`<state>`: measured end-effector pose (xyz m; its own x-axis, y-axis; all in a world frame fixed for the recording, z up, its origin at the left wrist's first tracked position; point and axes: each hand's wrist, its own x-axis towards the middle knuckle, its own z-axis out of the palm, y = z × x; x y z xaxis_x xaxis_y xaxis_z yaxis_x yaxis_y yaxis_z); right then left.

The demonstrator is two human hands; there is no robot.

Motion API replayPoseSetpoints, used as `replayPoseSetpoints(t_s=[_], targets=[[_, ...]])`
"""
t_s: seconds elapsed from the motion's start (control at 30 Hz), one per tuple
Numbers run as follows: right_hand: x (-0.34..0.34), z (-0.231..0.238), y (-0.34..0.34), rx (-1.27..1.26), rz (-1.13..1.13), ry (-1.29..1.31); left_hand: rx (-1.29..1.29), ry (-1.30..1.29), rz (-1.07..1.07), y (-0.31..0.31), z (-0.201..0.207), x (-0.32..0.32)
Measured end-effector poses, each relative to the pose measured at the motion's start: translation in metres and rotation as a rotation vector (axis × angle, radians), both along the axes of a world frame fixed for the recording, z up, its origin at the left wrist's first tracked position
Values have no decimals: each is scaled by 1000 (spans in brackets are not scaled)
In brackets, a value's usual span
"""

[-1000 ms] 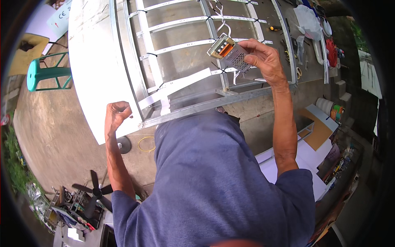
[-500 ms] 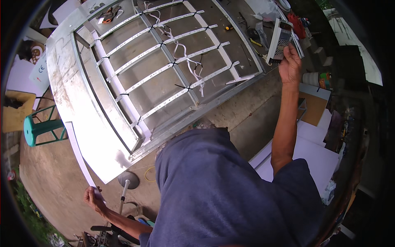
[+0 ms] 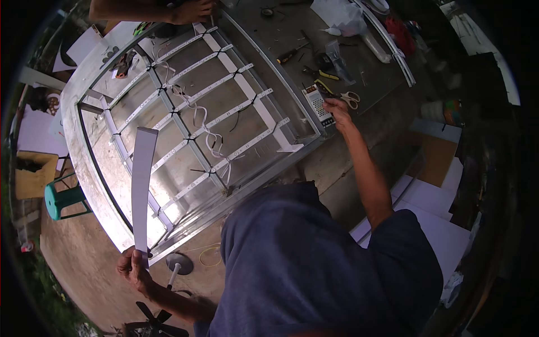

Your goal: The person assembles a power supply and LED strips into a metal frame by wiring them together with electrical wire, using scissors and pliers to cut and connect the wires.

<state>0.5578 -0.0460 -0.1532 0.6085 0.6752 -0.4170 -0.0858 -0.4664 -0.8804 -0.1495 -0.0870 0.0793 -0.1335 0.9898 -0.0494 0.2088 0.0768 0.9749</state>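
My left hand (image 3: 135, 268) pinches the lower end of a long flat white strip (image 3: 143, 185), which stands up over the left part of a metal frame (image 3: 84, 135). My right hand (image 3: 339, 113) grips the edge of a perforated metal power supply (image 3: 315, 102) near the frame's right corner. Whether the power supply rests on the table, I cannot tell. Inside the frame, several LED light bars (image 3: 188, 147) are tied with black ties across metal rails. White wires (image 3: 199, 115) run loosely along the middle rail.
Another person's hand (image 3: 193, 11) touches the frame's far edge. Beside the power supply lie scissors (image 3: 352, 100), yellow-handled pliers (image 3: 327, 74) and a screwdriver (image 3: 288, 55). A green stool (image 3: 63, 197) stands at left. A black fan (image 3: 154, 324) is at the bottom left.
The power supply came left and down in my right hand, toward the frame's corner. My left hand swung the white strip right, over the frame. Another person's hand appeared at the far edge.
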Motion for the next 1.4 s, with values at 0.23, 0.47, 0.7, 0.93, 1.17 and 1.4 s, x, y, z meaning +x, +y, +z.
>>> replayPoseSetpoints(t_s=[0.23,0.47,0.7,0.93,1.17,1.4], targets=[[-19,-45,57,57,253,36,-145,103,-164,-2,23,203],[8,-37,68,416,630,-572,-455,1,-496,-3,19,434],[79,-8,8,197,659,-1210,-547,-262,-782,9,-54,538],[148,-18,13,359,922,-1220,-462,-197,-574,8,-149,571],[221,-18,55,485,1011,-1265,-405,178,-349,8,-176,579],[284,-19,52,232,621,-1124,-256,437,-162,-9,-205,583]])
